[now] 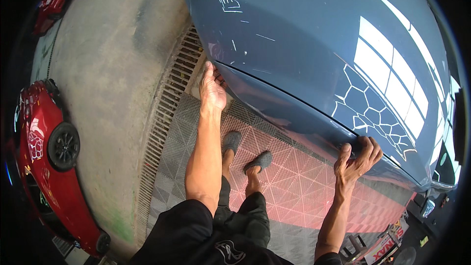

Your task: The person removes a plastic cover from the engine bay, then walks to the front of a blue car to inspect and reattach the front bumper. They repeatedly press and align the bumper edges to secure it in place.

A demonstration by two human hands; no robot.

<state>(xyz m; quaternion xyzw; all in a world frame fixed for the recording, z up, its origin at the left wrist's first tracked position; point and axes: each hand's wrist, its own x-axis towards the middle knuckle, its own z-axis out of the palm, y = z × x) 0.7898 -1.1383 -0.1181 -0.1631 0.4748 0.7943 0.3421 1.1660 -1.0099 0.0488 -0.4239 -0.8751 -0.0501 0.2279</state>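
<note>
A glossy blue-grey car body (294, 34) fills the upper right, with a dark seam running diagonally above its lower panel (274, 103). My left hand (213, 88) is at the panel's left end, its thumb up against the edge and its fingers bent behind, partly hidden. Farther right, my right hand (357, 159) curls its fingers over the panel by the seam, thumb on the nearer side. Whether the panel is loose from the body I cannot tell. White outlined reflections and a bright window reflection lie across the paint.
Below my arms are grey and red floor tiles (294, 181), with my shoes (258, 162) on them. A slotted drain grate (164, 103) runs along the left. Beyond it, a red car (54, 181) stands on concrete. Stools and boxes (380, 248) sit at lower right.
</note>
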